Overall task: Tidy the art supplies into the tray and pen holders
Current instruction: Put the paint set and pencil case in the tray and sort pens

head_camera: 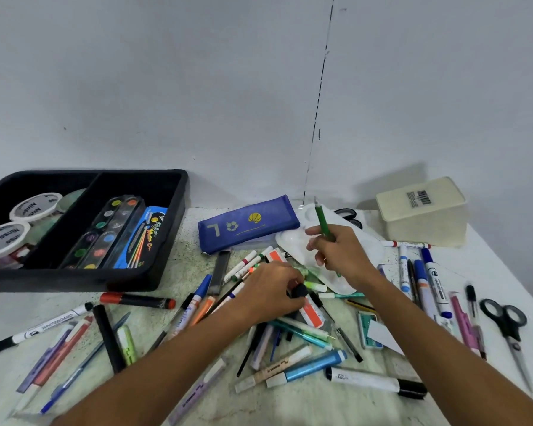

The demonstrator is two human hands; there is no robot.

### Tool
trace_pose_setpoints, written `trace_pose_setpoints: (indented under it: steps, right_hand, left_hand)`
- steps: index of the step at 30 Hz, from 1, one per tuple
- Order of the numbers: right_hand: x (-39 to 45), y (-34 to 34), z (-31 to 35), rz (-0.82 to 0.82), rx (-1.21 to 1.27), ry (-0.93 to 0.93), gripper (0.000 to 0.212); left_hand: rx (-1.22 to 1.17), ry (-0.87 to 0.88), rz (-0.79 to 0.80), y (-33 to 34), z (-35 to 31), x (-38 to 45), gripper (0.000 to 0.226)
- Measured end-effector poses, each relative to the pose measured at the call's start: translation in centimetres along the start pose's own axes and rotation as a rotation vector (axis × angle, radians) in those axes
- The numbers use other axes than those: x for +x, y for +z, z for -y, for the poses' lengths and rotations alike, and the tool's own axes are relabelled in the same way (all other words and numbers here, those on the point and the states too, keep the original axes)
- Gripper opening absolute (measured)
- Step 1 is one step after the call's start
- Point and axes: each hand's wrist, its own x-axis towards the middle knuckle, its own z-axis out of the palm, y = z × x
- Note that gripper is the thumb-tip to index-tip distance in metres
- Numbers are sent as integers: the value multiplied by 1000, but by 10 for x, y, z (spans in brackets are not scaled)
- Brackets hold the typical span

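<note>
— So, what lies closest to the camera?

— Loose pens and markers (293, 339) spread over the tabletop (305, 404), and a black-capped white marker (377, 382) near the front edge. At the right lie black-handled scissors (509, 330).

— And the hands?

— The left hand (270, 295) is down in the middle of the pile. Its fingers are curled around a black-capped marker (299, 291). The right hand (342, 252) is a little farther, over a white paint palette (293, 244). Its fingers are clamped on a green pencil (323, 221), which points up and away.

— What is behind them?

— A blue pencil case (248, 224) lies just beside the palette. To the far left stands the black tray (173, 241) with 2 compartments. The left one holds 2 white-lidded tubs (19, 222); the right one holds paint sets (117, 232). At the far right, against the wall, a cream box (422, 212) rests upside down, I think, with a barcode label on top.
</note>
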Motion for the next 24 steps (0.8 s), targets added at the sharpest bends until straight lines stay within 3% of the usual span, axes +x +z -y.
trace_pose_setpoints:
  steps: [4,7,11,15,21,24]
  right_hand:
    - [-7,-3,-4,6,104,63,6]
    - [-13,0,-6,62,229,127,17]
    - [-20,15,-4,211,356,165,35]
    - [-23,21,-3,324,502,186,23]
    - [-20,10,-6,191,587,252,14]
    - [-21,-3,-7,113,623,228,8]
  left_hand:
    - [-244,-147,-90,-4,5,2,41]
    - [-428,-189,-210,-11,6,4,44]
    - [-501,-181,-340,-18,6,7,49]
    - [-527,-173,-370,-18,8,7,50]
    - [-494,-194,-341,-11,14,5,46]
    - [-305,-169,-235,-7,22,2,44]
